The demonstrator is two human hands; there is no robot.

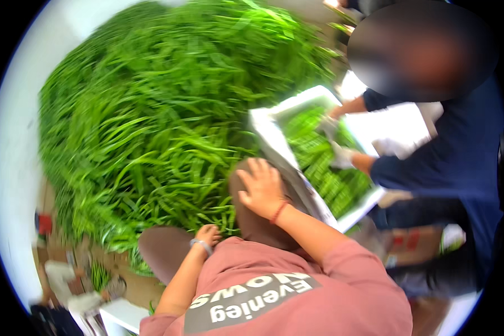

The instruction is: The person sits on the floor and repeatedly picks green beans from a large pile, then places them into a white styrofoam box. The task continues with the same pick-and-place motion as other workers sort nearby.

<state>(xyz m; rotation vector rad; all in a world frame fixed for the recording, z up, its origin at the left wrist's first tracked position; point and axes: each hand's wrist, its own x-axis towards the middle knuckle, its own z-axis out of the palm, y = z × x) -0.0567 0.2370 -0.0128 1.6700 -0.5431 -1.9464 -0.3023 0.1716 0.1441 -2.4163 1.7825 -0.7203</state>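
Note:
My right hand (pixel 262 189) rests on my right knee, fingers spread, with nothing in it. A red cord bracelet (pixel 279 212) circles that wrist. My left hand (pixel 208 235) lies low between my thighs, its fingers partly curled and blurred; whether it holds anything is unclear. That wrist wears a pale band (pixel 201 245). Before me rises a big heap of long green leafy vegetables (pixel 159 113), its near edge close to both hands. Just beyond my right knee stands a white foam box (pixel 273 126), filled with green stalks (pixel 340 189).
At the right, a co-worker in dark blue (pixel 441 155) reaches gloved hands (pixel 338 147) into the box. A cardboard carton (pixel 416 245) sits beside that person's legs. Another person (pixel 59 273) is at lower left, near a green bundle (pixel 99 275) and a white box (pixel 126 317).

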